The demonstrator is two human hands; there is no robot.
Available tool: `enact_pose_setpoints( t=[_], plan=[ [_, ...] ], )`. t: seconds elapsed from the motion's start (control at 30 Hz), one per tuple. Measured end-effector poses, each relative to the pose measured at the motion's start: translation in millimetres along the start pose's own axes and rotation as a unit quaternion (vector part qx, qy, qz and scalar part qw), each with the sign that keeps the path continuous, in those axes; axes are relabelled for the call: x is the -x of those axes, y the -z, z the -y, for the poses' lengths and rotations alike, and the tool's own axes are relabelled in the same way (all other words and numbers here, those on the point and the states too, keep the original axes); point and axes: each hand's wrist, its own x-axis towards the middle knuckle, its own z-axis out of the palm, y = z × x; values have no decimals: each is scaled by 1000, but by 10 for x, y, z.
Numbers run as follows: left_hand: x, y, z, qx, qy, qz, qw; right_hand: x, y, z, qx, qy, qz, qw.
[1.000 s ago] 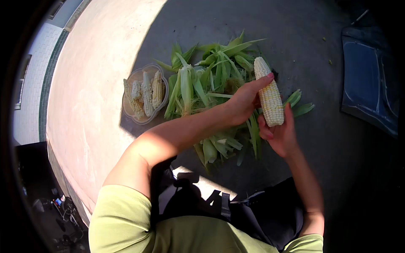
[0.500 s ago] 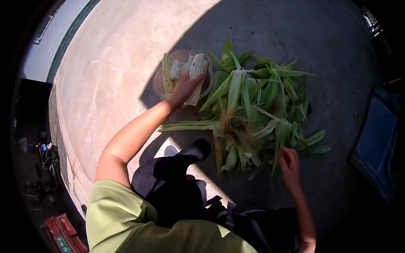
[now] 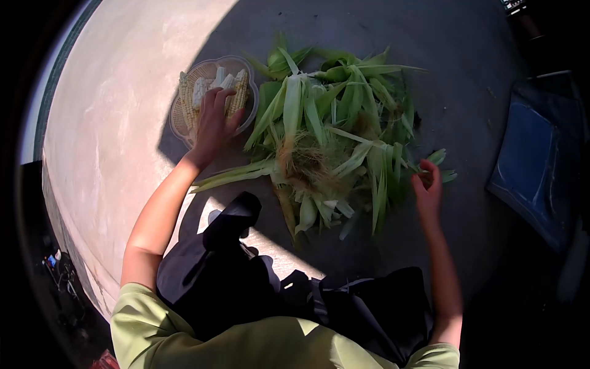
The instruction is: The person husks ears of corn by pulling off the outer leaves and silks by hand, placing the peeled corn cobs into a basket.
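Note:
My left hand [image 3: 214, 126] is over a pale plastic basket [image 3: 176, 120] at the upper left. Its fingers are stretched out and apart, over or against the husked corn cobs in the basket; whether they touch is hard to tell. A yellowish corn cob [image 3: 239, 92] lies along the basket's right side, another cob [image 3: 187, 98] along its left, with whiter ones between them. My right hand [image 3: 428, 187] is beside the right end of a heap of green corn husks [image 3: 344, 117]. Its fingers are loosely curled, thumb and fingertips apart, with nothing visible in them.
Brown corn silk [image 3: 304, 157] lies on the front of the husk heap. A blue sheet-like object [image 3: 534, 154] stands at the right. My dark-clothed legs [image 3: 209, 270] are in front of the heap. A shadow edge crosses the concrete floor [image 3: 123, 92].
The view has shifted, so the basket and husks appear further left and higher. My left hand has loosened from the cob it was around. My right hand has moved away from the heap's front, rightward.

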Motion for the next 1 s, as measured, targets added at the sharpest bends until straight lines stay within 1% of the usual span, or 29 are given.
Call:
enact_pose_setpoints(
  t=[0.03,0.07,0.1,0.13,0.17,0.2,0.23,0.27,0.3,0.33,0.37,0.4,0.43,0.47,0.53,0.57,0.63,0.67,0.73,0.77,0.8,0.87,0.9,0.93,0.97,1.0],
  plan=[
    [58,13,-131,80,-18,25,996,-12,15,-123,-36,-19,-3,999],
    [116,32,-288,83,-20,28,996,-11,31,-213,-74,-37,-5,997],
    [165,53,-463,87,-75,73,991,31,18,-190,-74,-38,-5,996],
    [183,60,-566,89,-128,116,981,98,-19,-119,-8,10,-17,1000],
    [183,48,-578,84,-127,117,981,150,-47,-56,54,60,-27,996],
    [191,48,-528,71,-82,61,992,179,-54,0,43,64,-21,997],
    [206,82,-420,53,-37,3,998,197,-61,57,67,94,-23,993],
    [207,110,-202,34,-35,2,999,204,-86,63,89,123,-25,988],
    [204,111,122,-1,115,-115,987,186,-88,-2,90,147,-33,984],
    [237,98,450,-29,257,-231,938,169,-91,-60,80,152,-30,985],
    [360,38,858,-59,361,-240,899,158,-79,-119,50,127,-23,990],
    [467,18,1211,-84,460,-245,850,161,-66,-155,21,98,-19,995],
    [534,87,1382,58,521,-136,841,168,-63,-168,-3,77,-21,997],
    [607,141,1439,196,564,-18,802,174,-61,-203,-6,74,-26,997],
    [676,144,1092,346,583,-22,735,182,-77,-323,-54,20,-18,998],
    [723,155,1130,344,583,-21,736,177,-102,-422,-56,18,-17,998],
    [819,119,1251,492,656,12,572,155,-143,-556,-61,24,-1,998],
    [818,78,1294,494,653,9,574,155,-139,-559,-64,27,-3,998],
    [837,-15,1358,644,576,45,502,199,-132,-476,-10,36,62,997],
    [883,-103,1449,640,557,65,525,199,-151,-463,-12,36,64,997],
    [892,-121,1444,640,558,61,525,173,-163,-423,-37,36,61,997],
    [906,-204,1399,666,569,50,480,137,-184,-326,-62,36,59,996],
    [944,-265,1495,687,566,46,453,111,-198,-113,-52,56,70,995],
    [1022,-356,1593,688,565,45,454,76,-221,111,-44,77,80,993],
    [1100,-446,1694,679,552,15,483,33,-260,320,-45,80,79,993],
    [1129,-467,1755,668,538,-13,513,1,-319,535,-3,135,117,984]
  ],
)
